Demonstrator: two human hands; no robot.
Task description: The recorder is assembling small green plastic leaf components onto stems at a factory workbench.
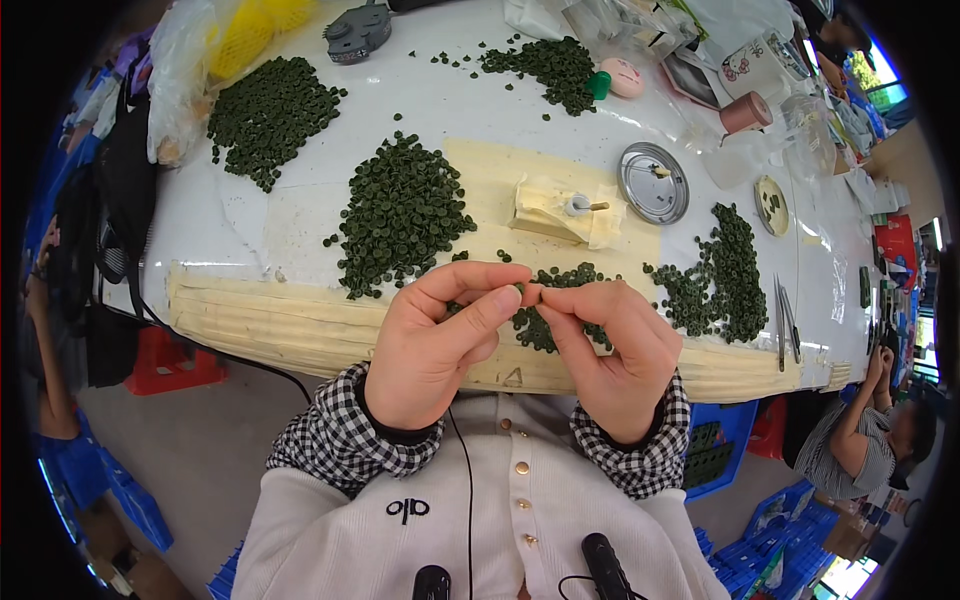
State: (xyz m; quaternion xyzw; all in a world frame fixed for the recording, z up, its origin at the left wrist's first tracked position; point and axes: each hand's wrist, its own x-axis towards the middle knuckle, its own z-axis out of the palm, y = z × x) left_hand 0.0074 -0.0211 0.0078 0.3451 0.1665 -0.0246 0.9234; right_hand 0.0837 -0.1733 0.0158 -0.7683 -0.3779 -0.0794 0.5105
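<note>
My left hand and my right hand meet above the table's near edge, thumb and forefinger of each pinched together. Between the left fingertips a small dark green piece just shows. What the right fingertips pinch is tiny and dark, too small to name. Below and behind the fingers lies a scatter of small round dark green parts, partly hidden by my hands. A large heap of the same parts is to the left, and another pile to the right.
Beyond my hands stands a block wrapped in yellowish tape with a metal pin on top. A round metal lid and tweezers lie to the right. Farther piles and a grey model part are at the back. Another person sits at right.
</note>
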